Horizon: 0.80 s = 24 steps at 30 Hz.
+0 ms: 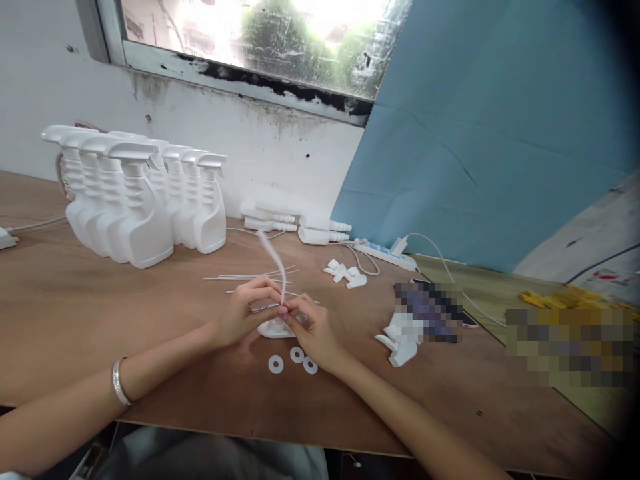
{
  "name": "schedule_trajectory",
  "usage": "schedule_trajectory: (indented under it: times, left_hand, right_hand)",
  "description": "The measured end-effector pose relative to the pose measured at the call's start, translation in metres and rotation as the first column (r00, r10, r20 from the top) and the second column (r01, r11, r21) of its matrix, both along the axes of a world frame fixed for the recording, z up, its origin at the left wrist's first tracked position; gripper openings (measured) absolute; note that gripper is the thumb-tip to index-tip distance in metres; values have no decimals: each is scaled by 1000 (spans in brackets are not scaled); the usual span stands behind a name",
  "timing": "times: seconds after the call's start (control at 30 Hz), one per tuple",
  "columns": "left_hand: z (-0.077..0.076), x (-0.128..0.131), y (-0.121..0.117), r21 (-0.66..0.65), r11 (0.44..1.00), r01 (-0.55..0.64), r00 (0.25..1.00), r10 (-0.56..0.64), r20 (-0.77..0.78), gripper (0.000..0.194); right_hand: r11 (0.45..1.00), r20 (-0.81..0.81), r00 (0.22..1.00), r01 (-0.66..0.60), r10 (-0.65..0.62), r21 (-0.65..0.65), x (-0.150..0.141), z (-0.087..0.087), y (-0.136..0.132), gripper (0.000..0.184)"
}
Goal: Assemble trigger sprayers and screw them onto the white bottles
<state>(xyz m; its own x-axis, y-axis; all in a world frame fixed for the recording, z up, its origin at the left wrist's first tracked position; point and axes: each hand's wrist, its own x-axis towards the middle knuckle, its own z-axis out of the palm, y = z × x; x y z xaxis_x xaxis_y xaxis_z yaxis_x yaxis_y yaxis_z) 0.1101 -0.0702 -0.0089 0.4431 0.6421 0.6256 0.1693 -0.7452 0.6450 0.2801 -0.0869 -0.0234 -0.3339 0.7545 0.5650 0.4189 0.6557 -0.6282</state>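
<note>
Tabletop [200, 393]: hands [249, 308] [315, 330] pinch tube; plain white bottles [147, 230].

Brown wooden table [210, 393] looks pretty busy on my remote feed: white spray bottles [145, 230] standing left, lying bottles [320, 235] by the wall, then a power strip [387, 255]. I count three flat rings [276, 371] up front, thin rods [237, 277] behind, white plastic parts [356, 279] rightward.
</note>
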Motion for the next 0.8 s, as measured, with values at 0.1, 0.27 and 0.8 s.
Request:
schedule_trajectory:
  times: [0.1,0.27,0.8]
  left_hand:
    - [1,-1,0,-18,999,-50,999,49,-19,21]
    - [2,-3,-1,-25,997,-67,997,65,-48,24]
    - [5,-2,-1,-59,993,-100,993,96,-66,12]
  right_hand:
    - [1000,1,1000,-7,7,5,-1,0,0,11]
    - [1000,16,1000,2,-2,-6,1,0,0,10]
    - [988,-106,994,17,-34,-155,-5,-13,1,43]
